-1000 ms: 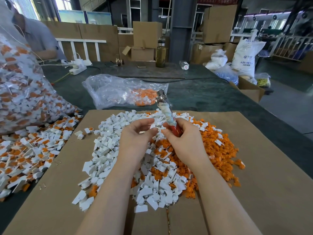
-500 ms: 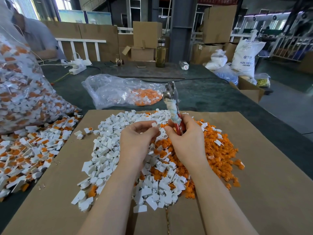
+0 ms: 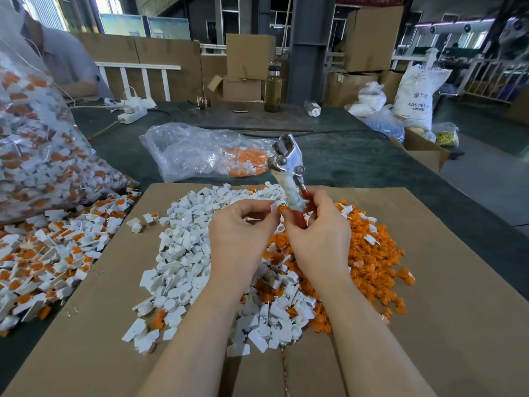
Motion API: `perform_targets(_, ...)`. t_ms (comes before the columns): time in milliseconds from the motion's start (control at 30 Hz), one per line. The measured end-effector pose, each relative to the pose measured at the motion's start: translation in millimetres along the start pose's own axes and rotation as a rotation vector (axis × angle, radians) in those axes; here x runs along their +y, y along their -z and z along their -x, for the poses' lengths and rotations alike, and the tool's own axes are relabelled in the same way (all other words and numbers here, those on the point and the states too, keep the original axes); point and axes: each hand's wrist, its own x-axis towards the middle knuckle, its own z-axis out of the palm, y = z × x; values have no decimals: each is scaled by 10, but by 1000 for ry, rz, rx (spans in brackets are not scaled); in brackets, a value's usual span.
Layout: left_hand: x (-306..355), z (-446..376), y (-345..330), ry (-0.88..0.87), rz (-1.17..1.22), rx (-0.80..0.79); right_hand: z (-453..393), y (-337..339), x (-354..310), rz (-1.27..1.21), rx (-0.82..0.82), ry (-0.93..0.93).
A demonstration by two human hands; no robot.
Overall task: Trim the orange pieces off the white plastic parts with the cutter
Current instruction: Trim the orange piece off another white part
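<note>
Two hands meet above one sheet of cardboard [image 3: 429,325] on the desk [image 3: 357,156]. The right hand [image 3: 317,236] grips one cutter [image 3: 287,164], its metal head pointing up and away. The left hand [image 3: 240,233] pinches one white-and-orange part [image 3: 276,208] beside the cutter's handles. Below lie two heaps too many to count: white parts [image 3: 183,253] left, orange pieces [image 3: 369,259] right. Two clear bags [image 3: 194,150] sit beyond.

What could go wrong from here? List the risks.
1. The left hand pinches a small part right against the cutter handles in the right hand; fingers could get nipped.
2. White pile and orange pile already overlap, so trimmed pieces may mix.
</note>
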Motion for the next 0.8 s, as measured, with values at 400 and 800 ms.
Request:
perform_targets(400, -2, -2, 34, -108, -66, -64, -15, -3, 3, -31, -35, -34)
perform_targets(800, -29, -9, 13, -108, -107, -28, -27, 22, 4, -79, -108, -63)
